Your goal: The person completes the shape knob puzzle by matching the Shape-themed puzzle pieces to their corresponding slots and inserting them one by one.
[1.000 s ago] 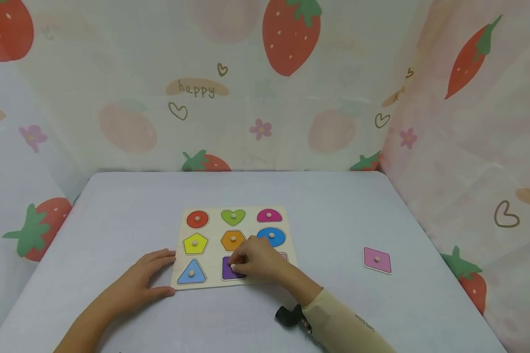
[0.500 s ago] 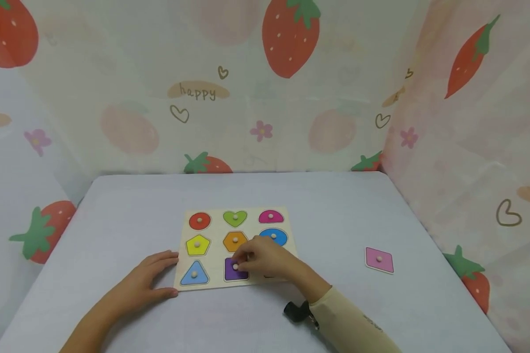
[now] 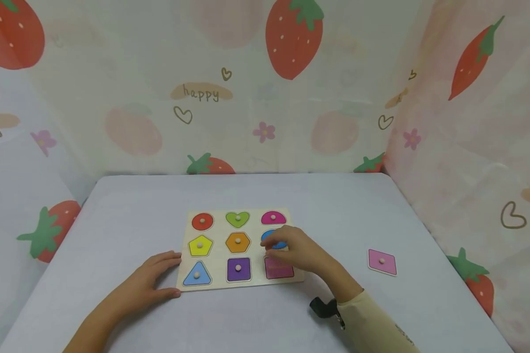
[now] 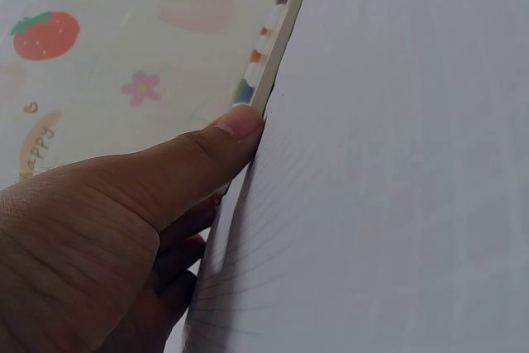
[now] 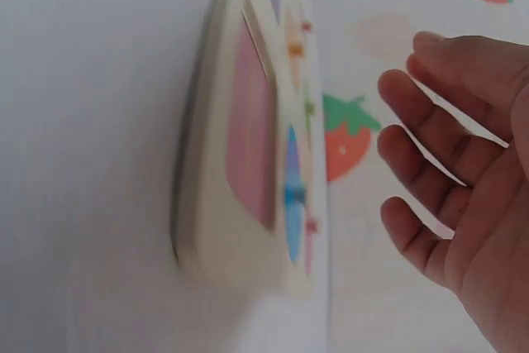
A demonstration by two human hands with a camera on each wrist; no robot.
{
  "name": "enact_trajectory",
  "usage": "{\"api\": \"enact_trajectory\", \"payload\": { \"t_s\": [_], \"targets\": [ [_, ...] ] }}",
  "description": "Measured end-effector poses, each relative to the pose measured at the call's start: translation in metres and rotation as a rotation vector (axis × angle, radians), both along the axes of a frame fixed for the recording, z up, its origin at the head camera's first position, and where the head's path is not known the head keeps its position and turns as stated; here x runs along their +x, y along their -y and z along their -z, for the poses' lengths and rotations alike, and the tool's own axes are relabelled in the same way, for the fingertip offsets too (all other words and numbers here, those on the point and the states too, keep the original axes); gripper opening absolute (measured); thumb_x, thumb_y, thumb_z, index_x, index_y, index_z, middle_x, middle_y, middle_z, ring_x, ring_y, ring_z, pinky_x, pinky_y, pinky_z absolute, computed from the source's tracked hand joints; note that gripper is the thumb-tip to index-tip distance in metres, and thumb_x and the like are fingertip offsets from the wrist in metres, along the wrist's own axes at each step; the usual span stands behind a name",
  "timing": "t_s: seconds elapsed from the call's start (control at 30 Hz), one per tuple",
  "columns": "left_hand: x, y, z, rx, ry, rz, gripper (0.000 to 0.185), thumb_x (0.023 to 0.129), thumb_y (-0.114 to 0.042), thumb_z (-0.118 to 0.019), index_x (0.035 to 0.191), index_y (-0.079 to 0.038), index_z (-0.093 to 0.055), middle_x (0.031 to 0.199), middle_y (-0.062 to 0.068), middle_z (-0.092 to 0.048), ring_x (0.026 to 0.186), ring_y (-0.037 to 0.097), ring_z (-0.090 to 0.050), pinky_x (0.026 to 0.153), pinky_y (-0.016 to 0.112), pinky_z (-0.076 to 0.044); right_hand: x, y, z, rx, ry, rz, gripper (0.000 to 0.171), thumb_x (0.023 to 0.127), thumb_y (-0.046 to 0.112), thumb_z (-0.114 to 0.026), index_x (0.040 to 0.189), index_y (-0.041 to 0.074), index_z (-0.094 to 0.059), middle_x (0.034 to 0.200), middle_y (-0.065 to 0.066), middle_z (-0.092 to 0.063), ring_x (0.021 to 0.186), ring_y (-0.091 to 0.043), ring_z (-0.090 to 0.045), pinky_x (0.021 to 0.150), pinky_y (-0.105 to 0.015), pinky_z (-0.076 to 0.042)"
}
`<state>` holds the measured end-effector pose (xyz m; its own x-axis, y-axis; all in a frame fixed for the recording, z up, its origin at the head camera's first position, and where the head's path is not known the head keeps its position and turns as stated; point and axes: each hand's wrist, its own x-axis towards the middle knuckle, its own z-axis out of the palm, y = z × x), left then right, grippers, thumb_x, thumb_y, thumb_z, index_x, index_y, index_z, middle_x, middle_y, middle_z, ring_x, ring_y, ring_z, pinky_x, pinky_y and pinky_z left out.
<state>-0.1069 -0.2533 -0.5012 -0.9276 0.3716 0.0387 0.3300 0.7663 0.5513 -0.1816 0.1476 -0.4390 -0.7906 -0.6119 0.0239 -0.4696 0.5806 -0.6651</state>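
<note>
A wooden shape puzzle board (image 3: 219, 255) lies on the table, with coloured knobbed pieces seated in it. The purple square (image 3: 238, 269) sits in its slot in the front row. Beside it is an empty pink recess (image 3: 277, 268). My right hand (image 3: 291, 246) hovers over the board's right side, partly covering the blue oval (image 3: 270, 237), fingers relaxed and holding nothing (image 5: 446, 171). My left hand (image 3: 152, 277) rests flat on the table, its thumb (image 4: 235, 126) against the board's edge (image 4: 277, 47). A loose pink diamond piece (image 3: 382, 261) lies on the table to the right.
A pale cloth covers the table (image 3: 335, 215). Strawberry-print curtains (image 3: 468, 147) close it in at the back and on both sides. A black strap (image 3: 324, 308) sits at my right wrist. The board's red circle (image 3: 202, 221), green heart (image 3: 237, 218) and other pieces stay seated.
My right hand has let go of the purple square's knob and moved right over the blue oval and the pink recess. The left hand has stayed at the board's edge.
</note>
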Motion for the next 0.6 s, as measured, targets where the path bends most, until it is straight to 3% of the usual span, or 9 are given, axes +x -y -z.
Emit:
{"api": "enact_trajectory", "payload": {
  "t_s": [0.27, 0.6],
  "targets": [
    [0.0, 0.0, -0.001, -0.002, 0.01, -0.007, 0.079, 0.08, -0.05, -0.084, 0.143, -0.01, -0.057, 0.155, 0.009, -0.049, 0.145, 0.036, -0.04, 0.118, 0.058, -0.037, 0.0, -0.043, -0.011, -0.021, -0.16, 0.072, 0.022, 0.093, 0.018, -0.077, 0.115, 0.015, -0.076, 0.107, 0.009, -0.072, 0.108, -0.017, -0.063, 0.095, -0.053, -0.056],
    [0.002, -0.001, -0.002, 0.004, 0.006, -0.009, 0.078, 0.08, -0.047, -0.086, 0.142, -0.009, -0.058, 0.154, 0.009, -0.05, 0.144, 0.037, -0.041, 0.117, 0.058, -0.038, 0.006, -0.093, -0.014, -0.007, -0.294, 0.186, 0.021, 0.091, 0.016, -0.079, 0.111, 0.022, -0.076, 0.106, 0.013, -0.072, 0.108, -0.013, -0.063, 0.093, -0.046, -0.056]
  ]
}}
